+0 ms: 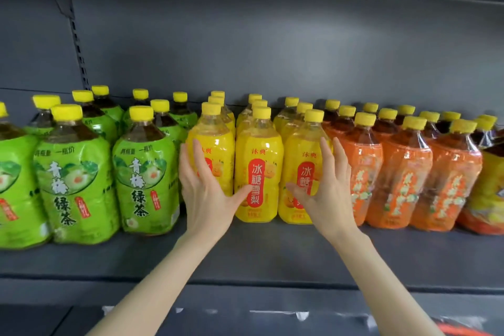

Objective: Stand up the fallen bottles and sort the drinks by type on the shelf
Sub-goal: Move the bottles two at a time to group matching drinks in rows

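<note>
L hand (203, 185) flat on L yellow bottle (215, 155), R hand (327, 188) on R yellow bottle (300, 169); fingers spread, straight. All bottles upright on shelf (259, 254).

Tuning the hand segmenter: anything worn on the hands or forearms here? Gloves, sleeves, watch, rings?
Nothing worn. Bare left hand and bare right hand: no gloves, rings or watch. No sleeve in view down to the frame edge.

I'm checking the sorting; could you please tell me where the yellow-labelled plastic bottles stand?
In the head view the yellow-labelled plastic bottles stand centrally, between green-labelled bottles on their left and orange-labelled bottles on their right.
</note>
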A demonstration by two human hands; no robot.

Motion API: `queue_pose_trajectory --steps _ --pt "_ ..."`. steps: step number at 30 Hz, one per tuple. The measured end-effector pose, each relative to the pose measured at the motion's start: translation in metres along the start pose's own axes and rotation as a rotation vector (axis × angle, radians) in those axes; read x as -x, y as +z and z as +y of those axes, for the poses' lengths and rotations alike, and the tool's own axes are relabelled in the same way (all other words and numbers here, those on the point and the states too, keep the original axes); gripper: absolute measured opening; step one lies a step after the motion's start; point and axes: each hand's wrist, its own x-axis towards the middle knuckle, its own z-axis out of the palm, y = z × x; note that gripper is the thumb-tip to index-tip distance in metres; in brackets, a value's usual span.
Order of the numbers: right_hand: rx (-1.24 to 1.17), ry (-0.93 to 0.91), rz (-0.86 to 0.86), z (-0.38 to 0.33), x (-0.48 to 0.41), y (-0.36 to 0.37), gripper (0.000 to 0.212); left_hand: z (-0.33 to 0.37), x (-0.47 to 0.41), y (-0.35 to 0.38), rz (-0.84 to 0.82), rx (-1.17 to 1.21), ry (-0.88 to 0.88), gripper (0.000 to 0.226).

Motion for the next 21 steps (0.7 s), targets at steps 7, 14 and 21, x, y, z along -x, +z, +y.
queue_pose_trajectory --steps 7,14,21 --pt "0.173 0.038 -0.023 0.004 0.025 0.013 0.123 -0.009 0.012 0.008 -0.066 0.062 -0.141 0.132" --pt "0.246 0.096 -0.021 0.0 0.024 0.026 0.119 -0.009 0.007 0.014 -0.034 0.022 -0.129 0.13" --pt "0.192 0.097 -0.088 -0.004 0.035 0.014 0.11 -0.013 0.011 0.006 -0.064 0.076 -0.086 0.125"
